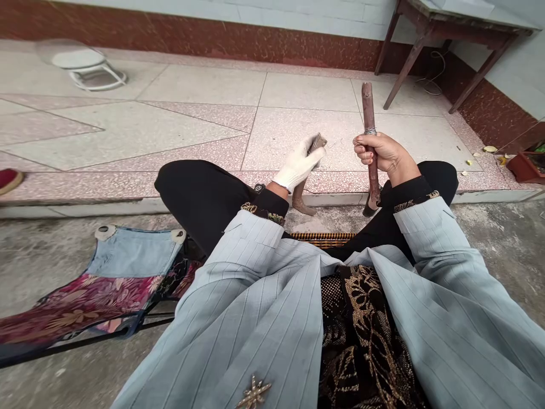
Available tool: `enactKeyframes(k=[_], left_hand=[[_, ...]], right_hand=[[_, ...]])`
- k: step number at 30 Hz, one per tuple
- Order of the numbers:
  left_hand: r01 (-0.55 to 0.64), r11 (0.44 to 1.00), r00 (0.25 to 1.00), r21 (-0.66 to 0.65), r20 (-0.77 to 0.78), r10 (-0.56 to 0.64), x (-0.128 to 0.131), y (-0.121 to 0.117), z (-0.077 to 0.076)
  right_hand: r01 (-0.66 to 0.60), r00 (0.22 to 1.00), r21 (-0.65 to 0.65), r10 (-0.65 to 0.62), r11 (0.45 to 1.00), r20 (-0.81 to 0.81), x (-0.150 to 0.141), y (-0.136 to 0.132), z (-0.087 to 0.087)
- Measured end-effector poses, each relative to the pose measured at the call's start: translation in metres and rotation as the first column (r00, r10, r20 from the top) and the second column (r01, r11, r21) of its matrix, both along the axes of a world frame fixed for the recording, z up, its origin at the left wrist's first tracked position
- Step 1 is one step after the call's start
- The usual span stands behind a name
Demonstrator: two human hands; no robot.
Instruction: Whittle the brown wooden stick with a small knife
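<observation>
My left hand (296, 162), in a white knitted glove, is closed round a short, brownish wooden stick (301, 199) whose lower end curves to the right. My bare right hand (385, 152) grips a straighter, reddish-brown wooden stick (367, 105), held nearly upright. Thin wire (370, 131) is wound round this second stick just above my fingers. A fine loose strand shows between the two hands; where it ends I cannot make out. The sticks are apart from each other, between my black-trousered knees.
A raised tiled step (204, 133) runs ahead of me. On it stand a white stool (91, 65) at left and a wooden table (453, 35) at right. A folding fabric chair (131, 253) is at my left, and a planter (528, 166) sits far right.
</observation>
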State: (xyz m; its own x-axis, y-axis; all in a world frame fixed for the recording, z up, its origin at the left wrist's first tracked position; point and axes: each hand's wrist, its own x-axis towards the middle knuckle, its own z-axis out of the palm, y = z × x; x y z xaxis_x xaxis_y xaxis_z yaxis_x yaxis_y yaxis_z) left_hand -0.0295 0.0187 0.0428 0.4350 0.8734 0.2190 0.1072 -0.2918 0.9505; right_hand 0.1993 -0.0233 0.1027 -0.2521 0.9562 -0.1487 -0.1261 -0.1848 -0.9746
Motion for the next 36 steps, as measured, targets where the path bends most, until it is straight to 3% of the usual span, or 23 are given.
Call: enactKeyframes(k=[7,14,18,23,27,29,31,36], left_hand=[[-0.155,0.988,0.980,0.004,0.125,0.153,0.003,0.002,-0.003],[-0.191,0.981,0.954,-0.019,0.232,0.191,0.005,0.010,-0.019],[-0.182,0.979,0.920,-0.090,0.335,0.202,0.008,0.018,-0.039],[-0.090,0.975,0.912,-0.201,0.376,0.162,0.012,0.024,-0.076],[-0.057,0.961,0.883,-0.269,0.436,0.175,0.016,0.022,-0.095],[-0.015,0.956,0.872,-0.292,0.465,0.156,0.018,0.019,-0.096],[0.020,0.952,0.864,-0.305,0.485,0.137,0.019,0.018,-0.094],[0.107,0.954,0.880,-0.279,0.472,0.039,0.014,0.022,-0.082]], right_hand=[[-0.083,0.996,0.071,0.081,0.994,0.031,0.004,-0.003,-0.001],[-0.114,0.982,0.057,0.103,0.992,0.160,0.002,-0.003,-0.009],[-0.038,0.959,0.037,0.026,0.999,0.281,-0.003,0.001,-0.015],[0.039,0.915,0.037,-0.050,0.999,0.400,-0.011,0.012,-0.020],[0.194,0.780,0.190,-0.269,0.962,0.566,-0.013,0.026,-0.031],[0.234,0.761,0.229,-0.325,0.945,0.561,-0.015,0.032,-0.036],[0.249,0.803,0.229,-0.333,0.941,0.495,-0.017,0.037,-0.038],[0.210,0.882,0.231,-0.286,0.950,0.375,-0.027,0.046,-0.024]])
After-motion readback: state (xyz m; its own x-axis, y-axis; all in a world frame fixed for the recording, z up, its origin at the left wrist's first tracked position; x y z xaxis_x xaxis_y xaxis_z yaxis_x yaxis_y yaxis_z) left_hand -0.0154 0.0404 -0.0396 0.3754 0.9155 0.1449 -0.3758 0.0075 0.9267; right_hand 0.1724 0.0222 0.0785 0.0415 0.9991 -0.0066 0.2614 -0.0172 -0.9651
